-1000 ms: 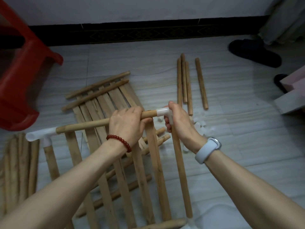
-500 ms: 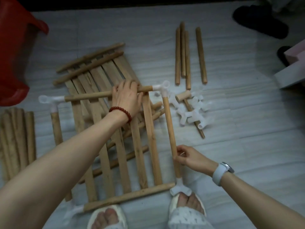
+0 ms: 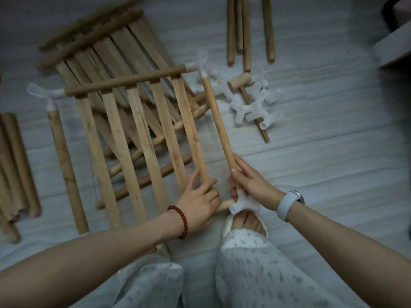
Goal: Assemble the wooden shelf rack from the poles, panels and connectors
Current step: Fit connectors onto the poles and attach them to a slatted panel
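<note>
- Your right hand [image 3: 251,185] grips the low end of the side pole [image 3: 219,127], fingers curled round it just above the near corner connector [image 3: 243,204].
- Your left hand [image 3: 200,201] rests just left of that connector on the panel [image 3: 133,121], fingers curled over the near rail and thumb beside the last slat — it looks like a hold on the rail, though the palm hides the contact.
- The frame lies flat on the floor [image 3: 333,174]: the side pole runs up from the near connector to the far corner connector [image 3: 200,63], where the far rail [image 3: 124,82] joins it.
- Step in hand, as I judge it: seating the near rail and the side pole in the near connector to close this corner.
- Next move calls for steadying the connector, lining both ends square to their sockets and pushing straight in — a skewed push may jam or pop the far joint.
- Beyond the far connector lie spare poles [image 3: 244,32]; right of the side pole sit the loose connectors [image 3: 251,105] and a mallet [image 3: 239,83], handy if a joint stays proud.
</note>
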